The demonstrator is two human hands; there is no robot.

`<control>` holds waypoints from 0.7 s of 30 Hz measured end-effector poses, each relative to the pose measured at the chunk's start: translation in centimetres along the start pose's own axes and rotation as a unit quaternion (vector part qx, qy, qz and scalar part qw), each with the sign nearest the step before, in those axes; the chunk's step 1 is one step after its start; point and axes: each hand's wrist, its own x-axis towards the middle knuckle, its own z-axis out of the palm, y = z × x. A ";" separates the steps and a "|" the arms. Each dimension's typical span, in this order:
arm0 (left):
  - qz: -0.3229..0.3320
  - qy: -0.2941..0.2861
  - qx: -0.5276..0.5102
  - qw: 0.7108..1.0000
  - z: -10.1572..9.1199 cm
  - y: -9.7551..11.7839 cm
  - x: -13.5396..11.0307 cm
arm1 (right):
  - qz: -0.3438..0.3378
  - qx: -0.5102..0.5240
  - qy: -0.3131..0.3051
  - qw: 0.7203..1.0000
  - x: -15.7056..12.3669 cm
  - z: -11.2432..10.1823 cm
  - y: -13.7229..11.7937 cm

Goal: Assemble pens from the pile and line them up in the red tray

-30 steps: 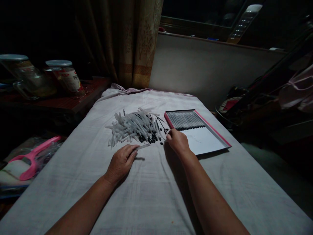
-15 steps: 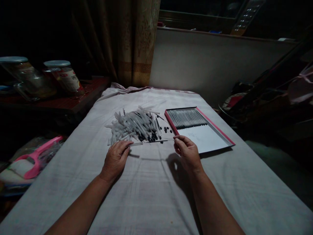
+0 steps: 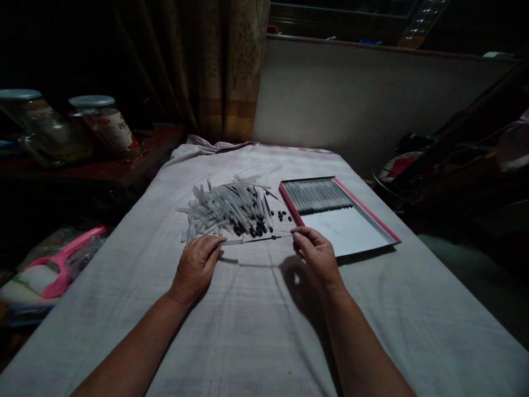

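Observation:
In my left hand (image 3: pixel 198 264), thumb and fingers pinch a clear pen barrel (image 3: pixel 233 242) that points right. My right hand (image 3: pixel 312 248) pinches the thin clear end of a pen refill (image 3: pixel 258 239) with a dark stretch of ink. The refill lies in line with the barrel, its left end at or inside the barrel's mouth; I cannot tell how deep. Just beyond both hands sits a heap of clear pen barrels (image 3: pixel 235 204) with black pen parts (image 3: pixel 258 227) at its near edge. Several small black plugs (image 3: pixel 281 215) lie right of the heap.
A shallow box (image 3: pixel 351 237) with pink sides stands at the right, a row of black-tipped pens (image 3: pixel 318 197) along its far half. A pale cloth (image 3: pixel 248 320) covers the table. At the left are lidded jars (image 3: pixel 111 129) on a dark red table and a pink handle-like object (image 3: pixel 61 264).
The view has tilted and shifted slightly. Both hands keep their grips on the barrel and the refill, and my right hand has shifted a little to the left.

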 end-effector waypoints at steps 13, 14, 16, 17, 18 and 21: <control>0.018 -0.010 0.032 0.999 0.0 0.3 -0.1 | -0.012 -0.022 0.008 1.000 0.0 0.1 -0.2; 0.019 -0.010 0.031 0.999 0.0 0.3 -0.1 | -0.012 -0.023 0.006 1.000 0.0 0.0 -0.2; 0.019 -0.005 0.030 0.999 0.0 0.2 -0.1 | -0.012 -0.024 0.003 1.000 0.0 -0.1 -0.2; 0.018 -0.003 0.029 0.999 0.0 0.1 -0.1 | -0.012 -0.024 0.004 1.000 0.0 -0.1 -0.2; 0.015 -0.002 0.028 1.000 0.0 0.1 -0.1 | -0.013 -0.023 0.007 1.000 0.0 -0.2 -0.3; 0.007 -0.006 0.023 1.000 0.0 0.0 0.0 | -0.011 -0.018 0.013 1.000 0.1 -0.4 -0.3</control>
